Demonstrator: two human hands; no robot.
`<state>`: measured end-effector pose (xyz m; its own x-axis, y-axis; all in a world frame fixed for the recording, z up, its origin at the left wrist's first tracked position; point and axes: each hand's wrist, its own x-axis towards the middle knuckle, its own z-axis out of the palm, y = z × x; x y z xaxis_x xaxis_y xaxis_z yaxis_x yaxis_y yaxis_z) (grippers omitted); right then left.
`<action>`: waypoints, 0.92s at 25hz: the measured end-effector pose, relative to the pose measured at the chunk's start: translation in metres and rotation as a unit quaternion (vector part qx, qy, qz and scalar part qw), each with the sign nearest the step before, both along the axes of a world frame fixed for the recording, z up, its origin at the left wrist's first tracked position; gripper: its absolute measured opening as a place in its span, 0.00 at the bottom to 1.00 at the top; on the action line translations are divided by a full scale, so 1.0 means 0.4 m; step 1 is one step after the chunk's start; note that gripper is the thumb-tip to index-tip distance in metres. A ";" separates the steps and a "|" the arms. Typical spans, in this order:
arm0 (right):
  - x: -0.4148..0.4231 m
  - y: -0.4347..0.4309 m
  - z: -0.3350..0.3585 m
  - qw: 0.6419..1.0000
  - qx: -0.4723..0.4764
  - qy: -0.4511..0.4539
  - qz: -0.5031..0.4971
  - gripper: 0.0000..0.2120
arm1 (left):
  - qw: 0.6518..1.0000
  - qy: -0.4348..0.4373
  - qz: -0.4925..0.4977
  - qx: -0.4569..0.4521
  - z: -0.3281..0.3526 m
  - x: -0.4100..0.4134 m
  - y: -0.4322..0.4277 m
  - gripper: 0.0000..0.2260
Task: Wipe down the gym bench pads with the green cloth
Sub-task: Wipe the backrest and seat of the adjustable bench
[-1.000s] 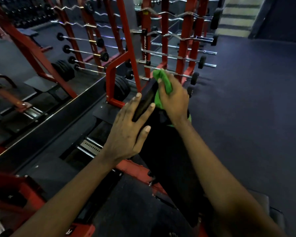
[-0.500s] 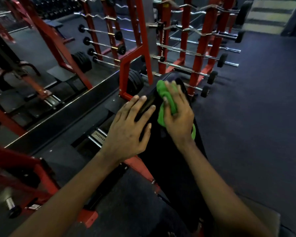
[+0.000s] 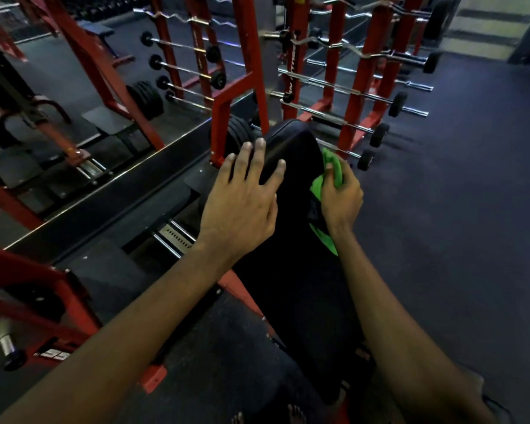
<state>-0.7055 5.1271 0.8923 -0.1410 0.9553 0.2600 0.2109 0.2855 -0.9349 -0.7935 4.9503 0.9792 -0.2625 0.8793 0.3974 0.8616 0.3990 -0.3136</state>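
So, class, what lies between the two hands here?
The black padded bench back lies bare between the left hand and the right hand gripping the green cloth, in the head view.

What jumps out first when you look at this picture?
The bright green cloth stands out, gripped by the right hand against the right edge of the black bench pad, mid-picture. The left hand rests open on its left side. Behind stand red racks of barbells.

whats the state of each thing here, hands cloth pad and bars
bench pad, inclined
green cloth, bunched, pressed against the bench pad's right edge
left hand, open, fingers spread on the bench pad's upper left edge
right hand, gripping the green cloth
barbells, racked on the red stand
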 end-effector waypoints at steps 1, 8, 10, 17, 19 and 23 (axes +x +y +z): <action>-0.010 0.001 0.027 1.000 0.023 0.000 0.003 0.13 | 1.000 0.013 -0.003 -0.007 -0.001 -0.001 -0.001 0.25; -0.043 -0.061 0.123 0.968 0.210 -0.044 0.128 0.21 | 0.997 0.062 -0.010 -0.051 -0.005 -0.003 0.000 0.27; -0.024 -0.091 0.079 0.965 0.201 -0.073 0.151 0.25 | 0.997 0.056 -0.003 -0.047 -0.001 -0.001 0.003 0.27; 0.053 -0.105 -0.066 0.973 0.159 -0.105 0.131 0.31 | 0.996 0.047 0.005 -0.074 0.021 0.020 0.045 0.27; 0.043 -0.091 -0.081 0.985 0.119 -0.056 0.111 0.28 | 0.994 0.064 -0.001 -0.091 0.020 0.018 0.080 0.27; -0.017 -0.033 -0.003 0.990 0.102 0.027 0.094 0.20 | 0.990 0.091 -0.008 -0.106 0.018 0.016 0.118 0.27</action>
<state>-0.7125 5.1139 0.8912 -0.2929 0.8404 0.4560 0.0874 0.4984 -0.8625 -0.7873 4.9973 0.9865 -0.1896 0.9515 0.2423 0.7890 0.2945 -0.5391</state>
